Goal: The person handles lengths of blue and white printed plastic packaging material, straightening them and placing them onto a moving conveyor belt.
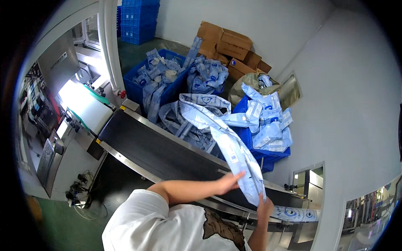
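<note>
A long strip of light blue printed packaging film (229, 147) hangs across the black conveyor belt (155, 144), slanting from the heap behind it to my hands. My right hand (264, 206) is closed on the strip's near end. My left hand (229, 183) pinches its left edge a little higher up, fingertips partly behind the film. Beyond the belt, the strip's far end loops over a loose heap of the same film (180, 125). Another length of printed film (295, 214) lies on the conveyor right of my right hand.
Behind the belt stand a blue crate (135, 90) of crumpled packs and, to its right, another blue crate (274, 155) piled with light blue packs. Cardboard boxes (234, 44) and stacked blue crates (140, 21) are at the back. A machine outlet (86, 106) adjoins the belt's left end.
</note>
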